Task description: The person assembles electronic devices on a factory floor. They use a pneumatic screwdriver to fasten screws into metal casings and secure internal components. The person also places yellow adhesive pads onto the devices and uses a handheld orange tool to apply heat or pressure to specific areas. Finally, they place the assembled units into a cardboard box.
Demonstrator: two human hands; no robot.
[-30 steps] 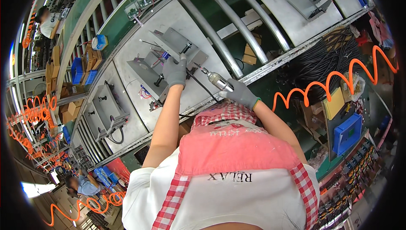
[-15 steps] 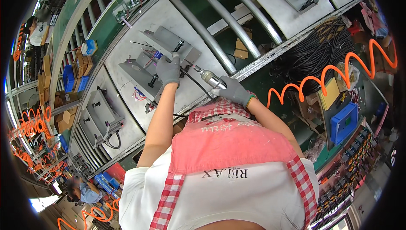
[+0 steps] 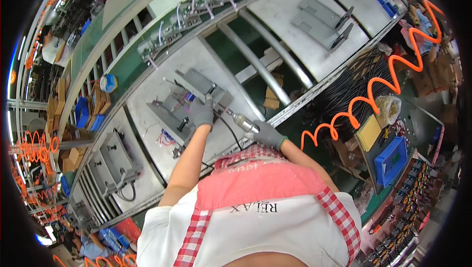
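Observation:
A grey sheet-metal housing with wires and black knobs lies on the conveyor plate in front of me. My left hand, in a grey glove, is closed at the housing's near part; its fingertips are partly hidden. From beside that hand a black cable runs toward me. In my right hand, also gloved, is a silver air screwdriver. Its bit points left at the housing's near right end, close to my left hand; whether it touches a screw is too small to tell.
A second grey housing lies to the left, and grey panels lie at the far right. Metal rollers separate the plates. An orange coiled hose, black cables and a blue tray are on my right. Circuit boards line the far rail.
The view has shifted, so the conveyor and both hands appear lower. The screwdriver's bit is slightly nearer my left hand. Both hands keep their holds.

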